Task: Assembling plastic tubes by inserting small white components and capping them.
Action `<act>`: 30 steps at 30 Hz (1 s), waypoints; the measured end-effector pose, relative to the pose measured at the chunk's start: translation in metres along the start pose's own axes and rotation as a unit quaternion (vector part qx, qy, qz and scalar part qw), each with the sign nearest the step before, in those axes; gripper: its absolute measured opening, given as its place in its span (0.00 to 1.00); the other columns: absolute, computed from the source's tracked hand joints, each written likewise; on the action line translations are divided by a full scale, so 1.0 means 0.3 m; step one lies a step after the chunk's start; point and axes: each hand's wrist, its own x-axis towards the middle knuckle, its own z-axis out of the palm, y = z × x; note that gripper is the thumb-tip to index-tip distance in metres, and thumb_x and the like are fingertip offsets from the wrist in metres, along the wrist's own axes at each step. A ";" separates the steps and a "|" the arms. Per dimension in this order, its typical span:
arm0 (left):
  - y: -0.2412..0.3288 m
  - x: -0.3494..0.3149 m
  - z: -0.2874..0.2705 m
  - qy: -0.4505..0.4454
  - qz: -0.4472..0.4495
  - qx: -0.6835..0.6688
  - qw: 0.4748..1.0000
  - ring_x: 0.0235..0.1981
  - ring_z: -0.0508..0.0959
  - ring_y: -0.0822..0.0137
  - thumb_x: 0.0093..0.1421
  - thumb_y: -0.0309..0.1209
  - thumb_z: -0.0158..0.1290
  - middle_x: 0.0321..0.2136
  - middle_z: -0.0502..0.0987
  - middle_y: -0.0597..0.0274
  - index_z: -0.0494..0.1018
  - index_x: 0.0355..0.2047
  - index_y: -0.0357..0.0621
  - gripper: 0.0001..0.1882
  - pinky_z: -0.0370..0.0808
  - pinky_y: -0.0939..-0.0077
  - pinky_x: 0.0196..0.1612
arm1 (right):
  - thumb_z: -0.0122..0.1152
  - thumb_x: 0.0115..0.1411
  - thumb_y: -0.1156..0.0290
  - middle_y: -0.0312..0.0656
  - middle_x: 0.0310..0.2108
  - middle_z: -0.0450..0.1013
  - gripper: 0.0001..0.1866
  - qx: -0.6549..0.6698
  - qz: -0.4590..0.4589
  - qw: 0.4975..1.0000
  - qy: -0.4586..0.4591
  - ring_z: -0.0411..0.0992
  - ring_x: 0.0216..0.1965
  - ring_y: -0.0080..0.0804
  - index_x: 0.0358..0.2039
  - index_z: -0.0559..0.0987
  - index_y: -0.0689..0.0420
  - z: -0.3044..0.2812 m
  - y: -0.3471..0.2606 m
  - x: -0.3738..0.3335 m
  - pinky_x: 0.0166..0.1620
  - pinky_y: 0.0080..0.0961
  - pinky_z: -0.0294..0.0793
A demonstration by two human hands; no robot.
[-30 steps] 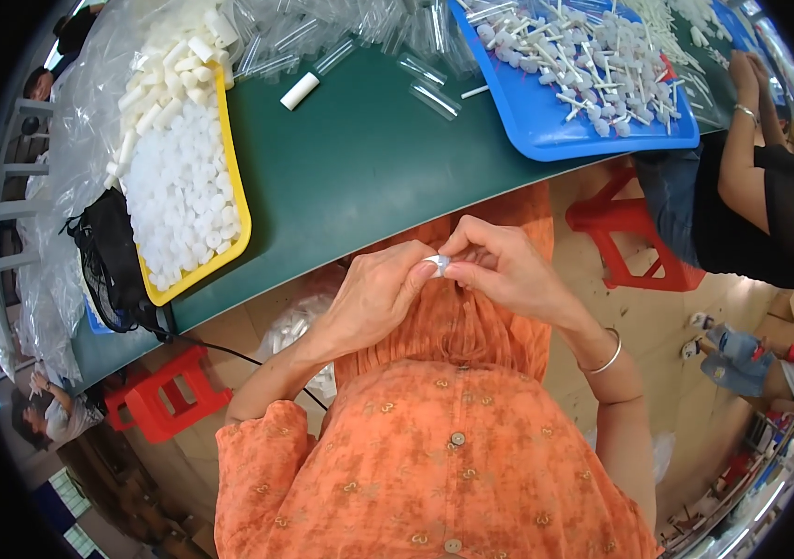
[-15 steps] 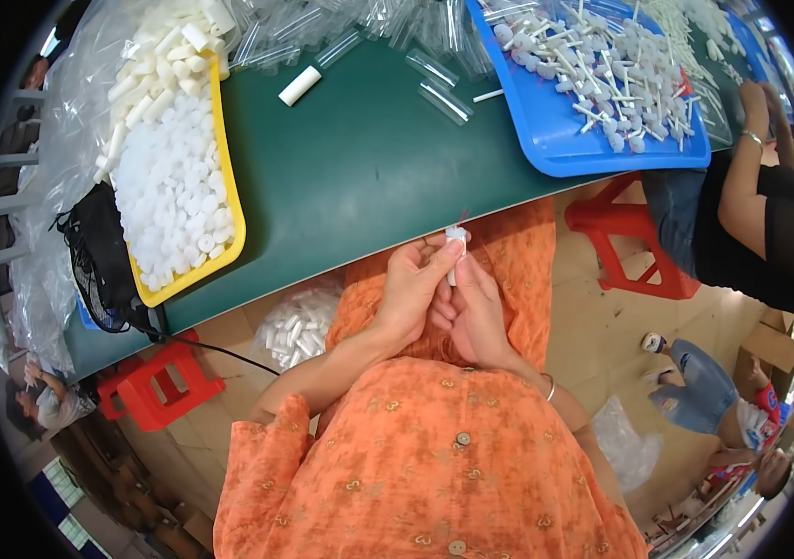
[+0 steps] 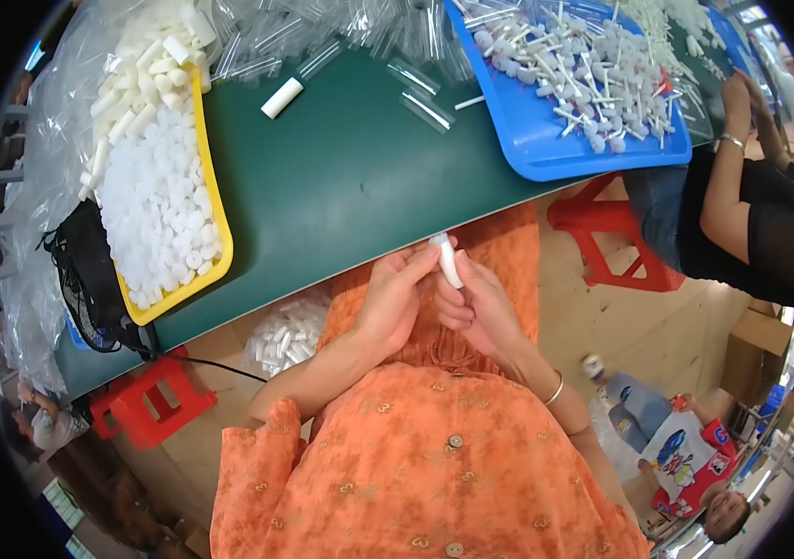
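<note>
My left hand (image 3: 391, 298) and my right hand (image 3: 479, 315) meet just in front of the table's near edge, above my lap. Between them is a small white cylinder (image 3: 451, 266), tilted, with a pale cap-like piece at its upper end. The left thumb and fingers pinch the upper end, while the right hand is closed round the lower part. Fingers cover some of the cylinder, so how the pieces join cannot be made out. A thicker white cylinder (image 3: 282, 97) lies alone on the green table (image 3: 350, 168).
At left, a yellow tray (image 3: 222, 224) holds white round caps and cylinders, beside a black mesh bag (image 3: 89, 270). A blue tray (image 3: 532, 166) at right holds white stemmed pieces. Clear tubes (image 3: 427, 110) lie at the back. Red stools (image 3: 155, 396) and a co-worker (image 3: 741, 205) flank me.
The white cylinder now shows more plainly and leans upper-left; the pink strand at its top no longer shows. My right fingers have curled further round it. The view has shifted slightly.
</note>
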 end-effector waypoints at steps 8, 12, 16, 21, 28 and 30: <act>0.030 -0.001 -0.008 -0.053 -0.066 -0.008 0.996 0.49 0.73 0.68 0.69 0.36 0.46 0.47 0.77 0.58 0.74 0.47 0.36 0.16 0.68 0.73 0.56 | 0.38 0.73 0.53 0.25 0.18 0.54 0.15 0.192 0.044 0.980 -0.016 0.47 0.17 0.14 0.36 0.66 0.49 0.067 0.020 0.000 0.20 0.15 0.46; 0.044 -0.015 -0.004 -0.019 -0.069 0.008 0.997 0.49 0.73 0.68 0.69 0.38 0.48 0.46 0.76 0.59 0.73 0.48 0.37 0.17 0.69 0.70 0.55 | 0.39 0.73 0.58 0.28 0.22 0.63 0.14 -0.079 -0.086 0.993 -0.028 0.58 0.19 0.17 0.37 0.70 0.52 -0.017 0.061 0.019 0.23 0.15 0.57; 0.034 -0.052 -0.025 0.012 -0.042 -0.005 0.999 0.44 0.78 0.66 0.68 0.35 0.50 0.41 0.79 0.57 0.72 0.49 0.39 0.15 0.75 0.69 0.49 | 0.62 0.60 0.63 0.42 0.39 0.72 0.19 -0.540 -0.370 0.756 0.003 0.72 0.39 0.36 0.47 0.73 0.61 -0.055 -0.073 -0.047 0.43 0.29 0.71; 0.042 -0.084 -0.019 -0.081 -0.065 0.033 0.994 0.40 0.80 0.67 0.68 0.36 0.49 0.40 0.79 0.59 0.72 0.47 0.39 0.14 0.78 0.71 0.46 | 0.72 0.46 0.67 0.50 0.52 0.67 0.38 -0.631 -0.450 0.628 -0.069 0.67 0.52 0.49 0.57 0.68 0.62 -0.049 -0.084 -0.071 0.54 0.40 0.68; 0.043 -0.107 -0.021 -0.073 -0.063 0.026 0.995 0.39 0.81 0.67 0.68 0.37 0.49 0.39 0.80 0.58 0.73 0.46 0.38 0.15 0.80 0.72 0.45 | 0.71 0.39 0.71 0.49 0.48 0.69 0.36 -0.648 -0.490 0.579 -0.067 0.69 0.46 0.49 0.52 0.70 0.63 -0.026 -0.070 -0.039 0.47 0.37 0.72; 0.064 -0.126 0.006 -0.090 -0.110 0.033 0.989 0.39 0.81 0.67 0.69 0.38 0.48 0.39 0.80 0.55 0.73 0.47 0.35 0.17 0.79 0.72 0.45 | 0.71 0.38 0.71 0.49 0.47 0.69 0.36 -0.645 -0.491 0.583 -0.058 0.70 0.46 0.48 0.51 0.70 0.62 -0.048 -0.057 -0.034 0.47 0.38 0.72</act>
